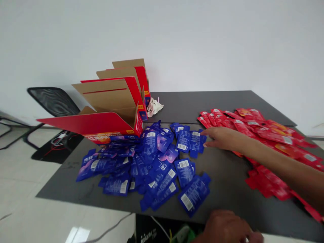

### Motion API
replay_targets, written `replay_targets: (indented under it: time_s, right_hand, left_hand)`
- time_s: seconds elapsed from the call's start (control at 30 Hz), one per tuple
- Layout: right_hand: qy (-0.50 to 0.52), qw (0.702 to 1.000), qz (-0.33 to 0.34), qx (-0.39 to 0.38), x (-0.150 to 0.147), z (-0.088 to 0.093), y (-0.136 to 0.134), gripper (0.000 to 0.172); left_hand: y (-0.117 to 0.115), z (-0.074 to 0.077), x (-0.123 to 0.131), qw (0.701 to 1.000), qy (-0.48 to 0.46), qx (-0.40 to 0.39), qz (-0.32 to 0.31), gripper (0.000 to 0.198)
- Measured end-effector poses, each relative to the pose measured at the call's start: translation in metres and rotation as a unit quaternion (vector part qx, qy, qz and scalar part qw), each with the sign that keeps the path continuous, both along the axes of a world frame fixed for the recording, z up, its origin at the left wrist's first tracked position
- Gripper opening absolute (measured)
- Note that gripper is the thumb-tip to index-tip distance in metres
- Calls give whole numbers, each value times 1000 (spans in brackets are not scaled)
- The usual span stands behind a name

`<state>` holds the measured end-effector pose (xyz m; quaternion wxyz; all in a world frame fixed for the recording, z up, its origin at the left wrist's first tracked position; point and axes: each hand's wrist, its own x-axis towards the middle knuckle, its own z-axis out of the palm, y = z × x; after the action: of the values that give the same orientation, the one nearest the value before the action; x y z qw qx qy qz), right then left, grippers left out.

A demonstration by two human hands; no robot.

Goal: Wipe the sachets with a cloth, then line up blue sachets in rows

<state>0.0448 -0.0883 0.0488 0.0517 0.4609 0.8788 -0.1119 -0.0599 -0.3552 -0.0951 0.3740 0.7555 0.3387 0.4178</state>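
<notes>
On my head feed, the nearest blue sachet [195, 143] lies at the right edge of a loose spread of blue sachets [149, 162], its long axis running roughly away from the wearer across the dark tabletop [222, 104]. The right hand [222, 139] enters from the right of my view, crossing that long axis, so the sachet lies just left of the hand. Its fingertips [204, 139] meet the sachet's edge; the hand is open and flat, fingers loosely together, clamped on nothing I can see. It is clearly the nearer hand. The left hand [225, 226] sits at the table's near edge, cut off by the frame, and I cannot tell whether its fingers are apart or closed. Red sachets [253, 130] spread beyond the right forearm [278, 158], and an opened red carton [108, 125] lies tipped at the blue spread's far left.
</notes>
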Motion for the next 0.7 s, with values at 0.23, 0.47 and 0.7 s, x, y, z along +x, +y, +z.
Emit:
replay_targets:
  time_s: [0.23, 0.47, 0.7]
  right_hand:
    - [-9, 999, -34, -1, -8, -43, 2, 94]
    - [-11, 996, -92, 1, -10, -55, 17, 92]
    - [3, 989, -146, 2, -25, -66, 24, 89]
  left_hand:
    - [3, 7, -3, 992, 7, 105, 70, 40]
    - [2, 3, 1, 991, 1, 92, 101, 37]
    - [2, 6, 1, 991, 2, 86, 105, 35]
